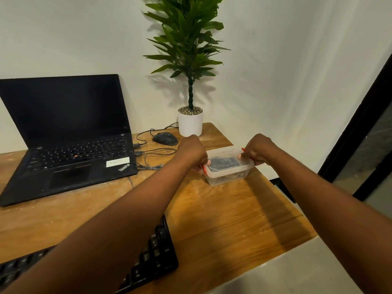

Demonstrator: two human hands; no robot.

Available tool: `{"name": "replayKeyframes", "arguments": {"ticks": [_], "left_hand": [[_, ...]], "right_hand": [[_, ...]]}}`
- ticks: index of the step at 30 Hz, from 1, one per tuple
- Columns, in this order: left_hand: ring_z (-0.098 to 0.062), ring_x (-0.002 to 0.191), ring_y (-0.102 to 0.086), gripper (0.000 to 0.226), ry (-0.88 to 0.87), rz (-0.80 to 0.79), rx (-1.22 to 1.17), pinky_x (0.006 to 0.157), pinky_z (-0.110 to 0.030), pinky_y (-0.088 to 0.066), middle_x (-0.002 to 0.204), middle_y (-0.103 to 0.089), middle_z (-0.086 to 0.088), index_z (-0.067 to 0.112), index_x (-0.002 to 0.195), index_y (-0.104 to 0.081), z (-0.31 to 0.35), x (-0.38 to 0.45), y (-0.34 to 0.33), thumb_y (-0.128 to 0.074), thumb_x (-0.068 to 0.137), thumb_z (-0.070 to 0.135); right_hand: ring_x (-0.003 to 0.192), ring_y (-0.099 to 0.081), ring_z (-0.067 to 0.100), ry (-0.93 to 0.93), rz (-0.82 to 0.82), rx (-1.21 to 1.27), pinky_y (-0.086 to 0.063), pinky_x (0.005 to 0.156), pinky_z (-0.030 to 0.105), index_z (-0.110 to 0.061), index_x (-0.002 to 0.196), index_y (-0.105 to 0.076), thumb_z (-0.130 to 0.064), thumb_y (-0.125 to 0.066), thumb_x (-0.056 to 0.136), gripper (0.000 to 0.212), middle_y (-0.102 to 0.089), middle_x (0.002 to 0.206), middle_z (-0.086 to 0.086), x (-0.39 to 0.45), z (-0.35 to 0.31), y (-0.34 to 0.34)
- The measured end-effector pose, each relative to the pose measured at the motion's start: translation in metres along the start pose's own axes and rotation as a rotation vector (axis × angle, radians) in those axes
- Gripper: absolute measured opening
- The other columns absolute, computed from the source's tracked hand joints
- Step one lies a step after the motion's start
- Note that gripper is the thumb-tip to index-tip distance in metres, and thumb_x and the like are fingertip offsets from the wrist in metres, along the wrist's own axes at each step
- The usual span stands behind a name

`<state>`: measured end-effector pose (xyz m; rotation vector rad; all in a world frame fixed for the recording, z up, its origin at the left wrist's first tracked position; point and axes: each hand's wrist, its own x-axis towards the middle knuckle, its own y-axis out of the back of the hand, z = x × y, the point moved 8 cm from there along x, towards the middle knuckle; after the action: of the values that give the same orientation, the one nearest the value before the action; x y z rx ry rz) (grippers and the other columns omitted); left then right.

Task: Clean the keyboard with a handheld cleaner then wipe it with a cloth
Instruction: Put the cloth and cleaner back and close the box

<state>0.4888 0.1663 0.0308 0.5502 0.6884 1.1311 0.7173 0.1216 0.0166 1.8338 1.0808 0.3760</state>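
On the desk [222,209], the keyboard [157,257] lies at the near edge, untouched. The box [229,169] sits farther right, both hands gripping its red end clips: left [194,152], right [257,150]. Release the 2 clips together, holding the box down so the dark contents stay put.

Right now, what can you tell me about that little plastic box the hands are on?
The plastic box is small, clear and rectangular, with a see-through lid on and a red clip at each short end. Something dark lies inside, unclear what. It sits flat on the wooden desk, the left hand and right hand gripping its ends.
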Motion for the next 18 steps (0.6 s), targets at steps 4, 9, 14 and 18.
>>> {"name": "replayKeyframes", "arguments": {"ticks": [4, 9, 14, 18], "left_hand": [[-0.025, 0.064, -0.076, 0.031, 0.059, -0.026, -0.182, 0.068, -0.04, -0.065, 0.079, -0.074, -0.018, 0.0, 0.091, -0.057, -0.019, -0.001, -0.003, -0.085, 0.082, 0.01], [-0.028, 0.068, -0.077, 0.031, 0.064, -0.008, -0.249, 0.072, -0.042, -0.065, 0.081, -0.074, -0.022, -0.004, 0.09, -0.06, -0.023, 0.016, 0.009, -0.086, 0.08, 0.008], [-0.029, 0.069, -0.077, 0.032, 0.051, 0.004, -0.265, 0.072, -0.043, -0.065, 0.081, -0.074, -0.022, -0.005, 0.094, -0.062, -0.021, 0.036, 0.018, -0.087, 0.079, 0.009], [-0.029, 0.068, -0.077, 0.031, 0.064, -0.003, -0.259, 0.072, -0.042, -0.065, 0.077, -0.074, -0.021, -0.006, 0.094, -0.063, -0.025, 0.046, 0.015, -0.086, 0.08, 0.009]], "right_hand": [[0.079, -0.075, 0.029, 0.012, -0.002, 0.012, -0.062, 0.071, 0.034, -0.001, 0.09, -0.07, -0.029, -0.089, 0.078, 0.036, -0.073, 0.088, 0.015, -0.002, -0.004, -0.001], [0.079, -0.074, 0.033, 0.087, 0.035, 0.056, -0.063, 0.08, 0.044, -0.002, 0.085, -0.07, -0.028, -0.089, 0.077, 0.034, -0.072, 0.087, 0.016, 0.006, -0.022, 0.003], [0.08, -0.074, 0.034, 0.109, 0.041, 0.089, -0.063, 0.079, 0.047, 0.001, 0.089, -0.071, -0.026, -0.09, 0.075, 0.036, -0.072, 0.089, 0.018, 0.024, -0.036, 0.0], [0.083, -0.073, 0.036, 0.087, 0.005, 0.091, -0.063, 0.08, 0.049, 0.004, 0.093, -0.07, -0.025, -0.09, 0.075, 0.039, -0.072, 0.092, 0.02, 0.035, -0.033, -0.01]]}}
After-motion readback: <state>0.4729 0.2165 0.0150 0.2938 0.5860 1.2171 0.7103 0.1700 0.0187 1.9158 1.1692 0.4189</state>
